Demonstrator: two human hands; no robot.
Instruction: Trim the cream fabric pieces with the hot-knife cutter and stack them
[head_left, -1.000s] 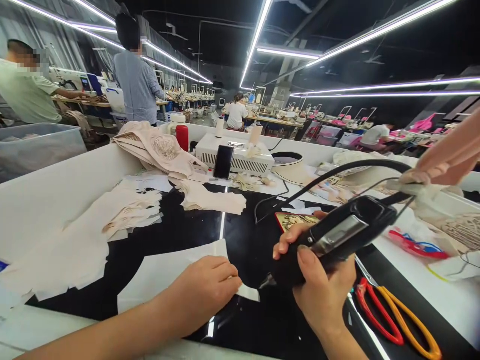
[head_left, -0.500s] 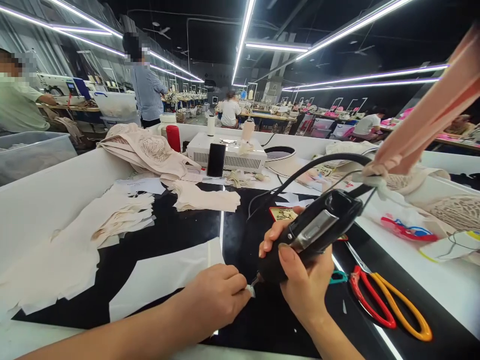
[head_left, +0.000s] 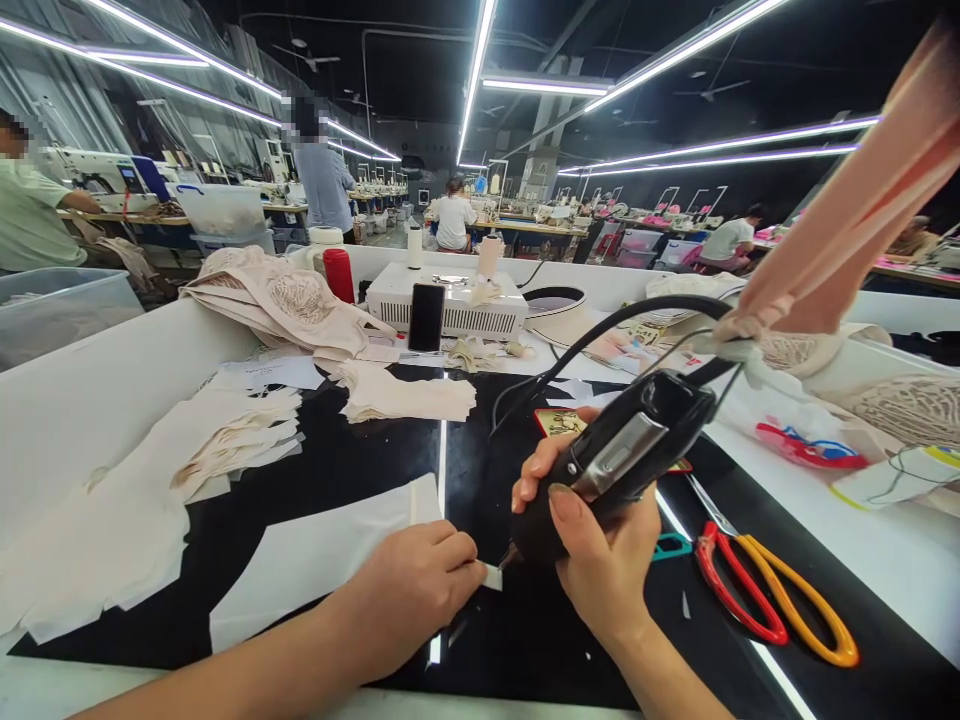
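My right hand [head_left: 600,560] is wrapped round a thick black corded hand tool [head_left: 622,450] with a silver plate on its side, tilted with its narrow metal tip down and to the left. In a closed pinch, my left hand [head_left: 420,590] holds a small white strip [head_left: 491,577], whose free end sticks out at the tool's tip. Whether the tip touches the strip I cannot tell. Just beyond my left hand, a white fabric piece [head_left: 322,550] lies on the black board [head_left: 360,460]. A pink cloth band [head_left: 862,210] is tied at the tool's cord end.
Scissors [head_left: 776,590] with red and orange handles lie right of my right hand. Cream fabric pieces [head_left: 135,480] spread at the left, and a smaller stack [head_left: 409,395] lies ahead. Behind stand a phone [head_left: 426,318] and a white vented box [head_left: 465,312]. Several people sit or stand beyond.
My left hand has shifted slightly left, and more of the strip shows past its fingers. The right hand keeps its hold on the tool. A standing person at the back has moved right.
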